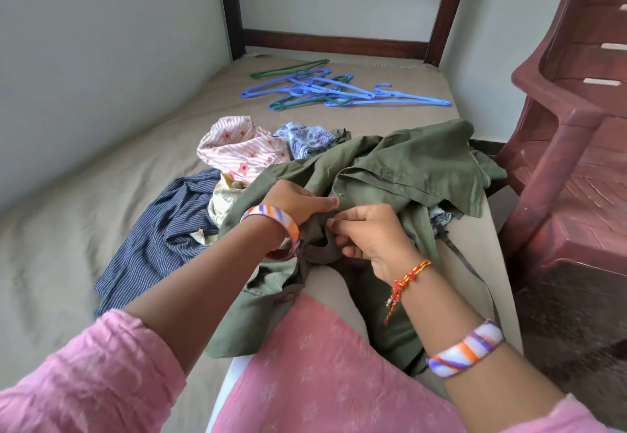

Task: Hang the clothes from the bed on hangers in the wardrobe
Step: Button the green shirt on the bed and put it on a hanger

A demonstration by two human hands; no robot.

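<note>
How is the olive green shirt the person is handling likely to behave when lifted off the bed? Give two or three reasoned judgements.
The olive green shirt will probably hang floppy: it already lies in creased, collapsed folds. It looks light, since the left hand and right hand bunch it with their fingers alone. Its long trailing parts may drag over the bed.

We see our left hand (298, 200) and right hand (369, 235) pinching a green shirt (407, 167) on the bed (84, 229). Other clothes (237, 150) lie beside it; hangers (332, 91) are piled near the headboard (339, 42).
</note>
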